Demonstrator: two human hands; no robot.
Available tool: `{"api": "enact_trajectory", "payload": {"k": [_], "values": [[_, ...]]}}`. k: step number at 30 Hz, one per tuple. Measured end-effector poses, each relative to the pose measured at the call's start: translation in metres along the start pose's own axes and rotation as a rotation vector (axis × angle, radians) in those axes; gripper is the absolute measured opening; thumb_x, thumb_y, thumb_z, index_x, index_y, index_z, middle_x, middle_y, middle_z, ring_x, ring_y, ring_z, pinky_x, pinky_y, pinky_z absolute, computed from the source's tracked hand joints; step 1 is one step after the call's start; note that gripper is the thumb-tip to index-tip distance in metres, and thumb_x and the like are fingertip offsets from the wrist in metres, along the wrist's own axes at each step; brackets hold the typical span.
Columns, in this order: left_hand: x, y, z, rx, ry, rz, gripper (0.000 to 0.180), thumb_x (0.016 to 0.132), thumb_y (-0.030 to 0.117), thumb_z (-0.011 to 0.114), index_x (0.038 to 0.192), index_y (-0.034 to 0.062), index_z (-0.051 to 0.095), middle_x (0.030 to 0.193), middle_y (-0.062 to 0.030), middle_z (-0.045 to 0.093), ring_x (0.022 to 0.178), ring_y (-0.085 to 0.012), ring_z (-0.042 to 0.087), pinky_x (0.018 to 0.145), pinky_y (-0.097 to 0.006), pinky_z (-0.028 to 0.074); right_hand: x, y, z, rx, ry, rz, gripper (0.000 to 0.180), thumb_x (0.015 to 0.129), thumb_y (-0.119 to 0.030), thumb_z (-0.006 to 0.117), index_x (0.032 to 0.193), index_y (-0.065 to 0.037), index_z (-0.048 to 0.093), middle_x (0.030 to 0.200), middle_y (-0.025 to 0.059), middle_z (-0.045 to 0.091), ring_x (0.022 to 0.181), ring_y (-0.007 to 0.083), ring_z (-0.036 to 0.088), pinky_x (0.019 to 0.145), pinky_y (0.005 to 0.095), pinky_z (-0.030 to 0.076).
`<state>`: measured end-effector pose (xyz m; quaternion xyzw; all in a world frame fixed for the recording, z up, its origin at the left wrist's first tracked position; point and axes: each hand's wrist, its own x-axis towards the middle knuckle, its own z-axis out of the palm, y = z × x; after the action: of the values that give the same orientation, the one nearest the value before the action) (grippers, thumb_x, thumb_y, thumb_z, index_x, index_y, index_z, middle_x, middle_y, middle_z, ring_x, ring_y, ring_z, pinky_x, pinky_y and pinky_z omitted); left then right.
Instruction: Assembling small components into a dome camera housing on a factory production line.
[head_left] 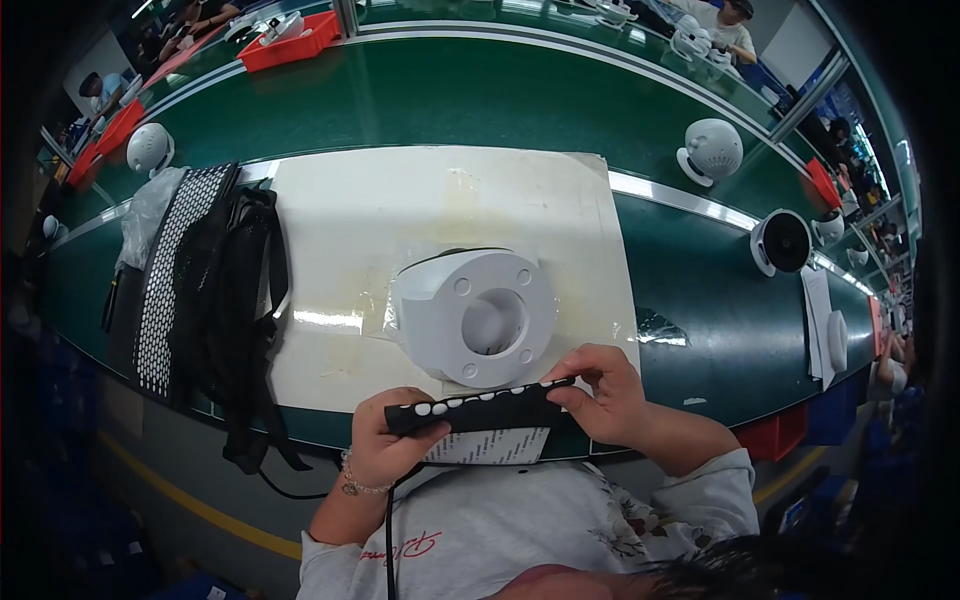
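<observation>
My left hand (388, 440) and my right hand (606, 396) grip opposite ends of a black strip (485, 412) with a row of white round spots along its upper edge. Thumbs and fingers are closed on it at both ends. White printed backing (488, 446) shows below the strip, close to my body. Just beyond my hands, a white plastic housing (425, 318) lies on the work mat (330, 200). Its upward face has a round opening in the middle and several small round recesses around it.
At the left lie a black sheet with white dots (172, 290), black straps (235, 300) and a clear plastic bag (150, 220). White rounded devices (712, 150) stand on the green bench (480, 95). Papers (816, 325) lie at the right. Other people work beyond, near red bins (290, 42).
</observation>
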<state>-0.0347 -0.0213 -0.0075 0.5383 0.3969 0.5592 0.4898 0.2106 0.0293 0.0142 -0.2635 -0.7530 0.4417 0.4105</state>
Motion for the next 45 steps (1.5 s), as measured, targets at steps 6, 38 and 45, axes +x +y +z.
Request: {"api": "enact_trajectory", "payload": {"k": [6, 38, 45], "values": [[-0.002, 0.002, 0.002, 0.113, 0.071, -0.017, 0.012, 0.064, -0.005, 0.067, 0.069, -0.0036, 0.056, 0.061, -0.0072, 0.056, 0.052, -0.0108, 0.049, 0.048, -0.023, 0.038, 0.009, -0.006, -0.007, -0.147, -0.041, -0.039, 0.026, 0.071, 0.003, 0.066, 0.089, -0.005, 0.051, 0.091, 0.0092, 0.055, 0.078, 0.0179, 0.057, 0.068, 0.0263, 0.045], [0.000, 0.002, -0.002, 0.224, 0.001, 0.101, 0.016, 0.061, -0.002, 0.069, 0.068, 0.0027, 0.055, 0.060, -0.0073, 0.055, 0.052, -0.0171, 0.054, 0.049, -0.026, 0.042, 0.067, -0.024, -0.007, -0.312, 0.085, -0.401, 0.068, 0.066, 0.022, 0.054, 0.117, -0.013, 0.026, 0.104, 0.0120, 0.038, 0.075, 0.0184, 0.054, 0.057, 0.0228, 0.045], [-0.001, -0.013, -0.006, 0.358, -0.048, 0.465, 0.020, 0.061, 0.000, 0.070, 0.079, 0.0009, 0.061, 0.128, -0.0159, 0.033, 0.077, -0.0209, 0.057, 0.060, -0.028, 0.047, 0.089, -0.013, -0.010, 0.020, 0.111, -0.122, 0.064, 0.074, 0.013, 0.051, 0.125, -0.011, 0.021, 0.111, 0.0104, 0.038, 0.084, 0.0138, 0.053, 0.071, 0.0249, 0.042]]}}
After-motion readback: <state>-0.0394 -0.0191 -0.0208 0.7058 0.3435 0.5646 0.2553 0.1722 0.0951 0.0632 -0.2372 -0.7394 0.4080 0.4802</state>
